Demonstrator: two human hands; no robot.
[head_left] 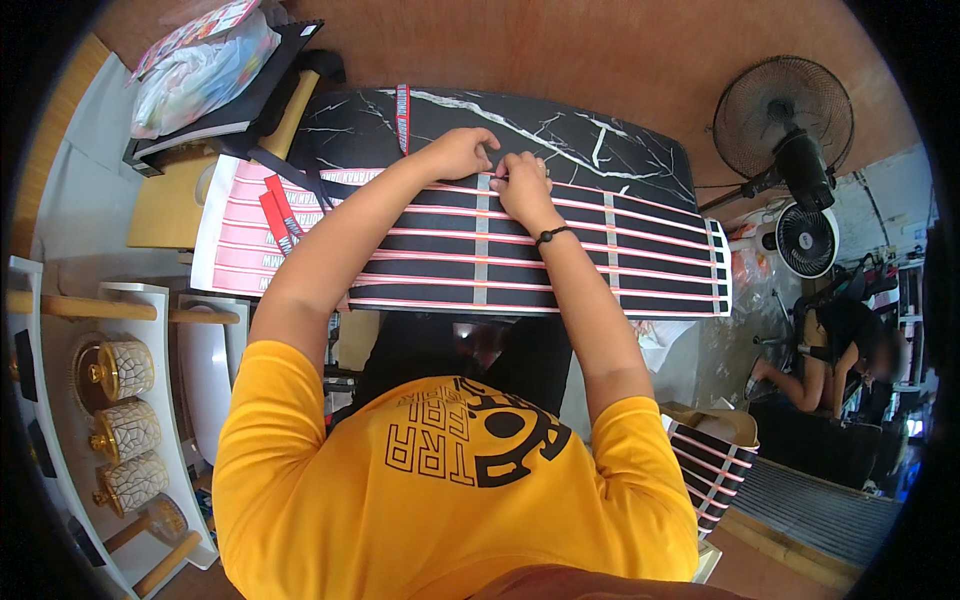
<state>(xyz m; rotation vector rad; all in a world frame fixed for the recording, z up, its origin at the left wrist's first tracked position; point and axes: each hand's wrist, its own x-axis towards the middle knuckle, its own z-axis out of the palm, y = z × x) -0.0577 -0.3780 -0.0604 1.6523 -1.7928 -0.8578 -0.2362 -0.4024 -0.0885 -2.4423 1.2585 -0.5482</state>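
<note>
Across the black marble-patterned table [620,150] lies a long row of pale pink and white printed strips [420,240], spaced apart over black. Two greyish tape bands [481,250] run across the strips. My left hand [463,154] is at the far edge of the row, its fingers curled. Close on its right, my right hand [524,186] has its fingertips pinched together at the far end of one tape band. Whatever sits in either hand's fingers is hidden or too small to name. Red printed tags [281,212] and a black strap [290,168] rest on the strips' left part.
A red ribbon [403,120] lies at the table's back. Left are a plastic bag [205,85] on dark flat things and a white shelf [160,340] with patterned jars [130,425]. Two fans [785,125] and a seated person [850,345] are right. More strips [710,465] hang by a box.
</note>
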